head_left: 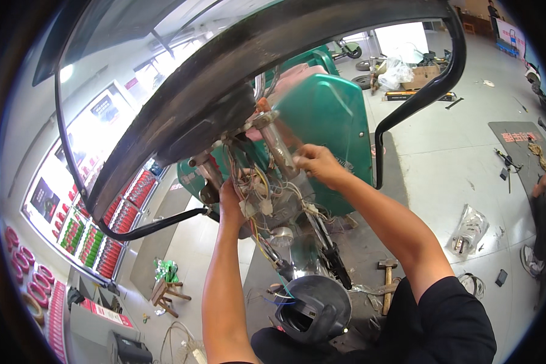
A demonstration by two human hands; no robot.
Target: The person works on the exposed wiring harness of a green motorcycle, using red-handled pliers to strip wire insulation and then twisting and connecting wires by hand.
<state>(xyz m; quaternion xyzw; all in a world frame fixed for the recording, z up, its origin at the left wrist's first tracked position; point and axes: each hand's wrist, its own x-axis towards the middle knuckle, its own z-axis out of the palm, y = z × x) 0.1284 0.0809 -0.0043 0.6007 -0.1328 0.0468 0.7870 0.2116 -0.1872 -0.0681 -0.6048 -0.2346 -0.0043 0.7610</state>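
In front of me stands a partly dismantled scooter front with a black frame (206, 67), green body panel (327, 109) and chrome fork legs (321, 242). My left hand (229, 200) reaches among bundled wires and white connectors (264, 206) beside the left metal tube, its fingers mostly hidden. My right hand (315, 162) is at the right metal tube (276, 142), fingers curled into a pinch; whether they hold something I cannot make out. Below hangs a round black plastic housing (315, 306) with loose thin wires.
A hammer (387, 285), bagged parts (467, 230) and a small wooden stool (170, 291) lie or stand on the floor. Shelves of colourful goods (121, 218) line the left. Another person's leg and shoe (531, 261) show at right; boxes (421, 79) lie behind.
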